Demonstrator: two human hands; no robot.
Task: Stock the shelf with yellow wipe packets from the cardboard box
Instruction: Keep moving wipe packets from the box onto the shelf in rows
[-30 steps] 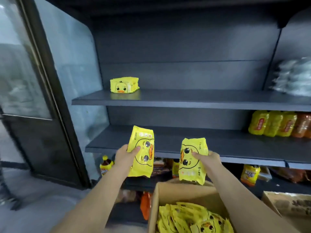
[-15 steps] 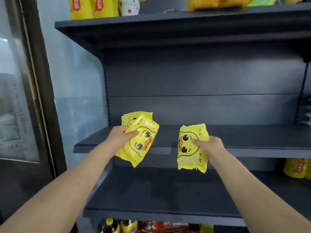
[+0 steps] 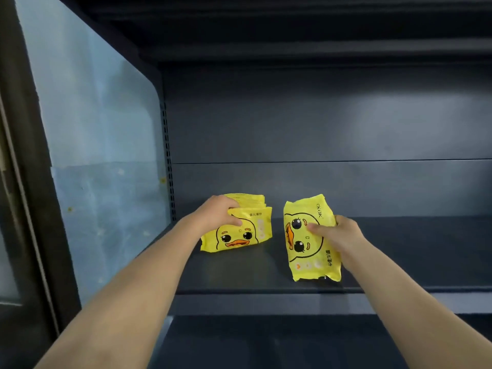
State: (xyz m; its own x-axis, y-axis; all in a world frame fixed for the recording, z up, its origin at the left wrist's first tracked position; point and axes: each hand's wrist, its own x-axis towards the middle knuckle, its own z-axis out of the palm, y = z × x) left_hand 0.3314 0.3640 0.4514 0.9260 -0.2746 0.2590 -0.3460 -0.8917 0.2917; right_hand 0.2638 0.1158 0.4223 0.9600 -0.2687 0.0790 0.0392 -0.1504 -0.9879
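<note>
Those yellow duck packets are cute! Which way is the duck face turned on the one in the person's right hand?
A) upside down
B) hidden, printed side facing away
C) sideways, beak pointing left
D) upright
C: on the right packet, held by the right hand, the eyes sit one above the other and the orange beak points left; the left packet, in the left hand, shows its duck upright.

Head camera faces the shelf (image 3: 399, 251) closely, level.
</note>
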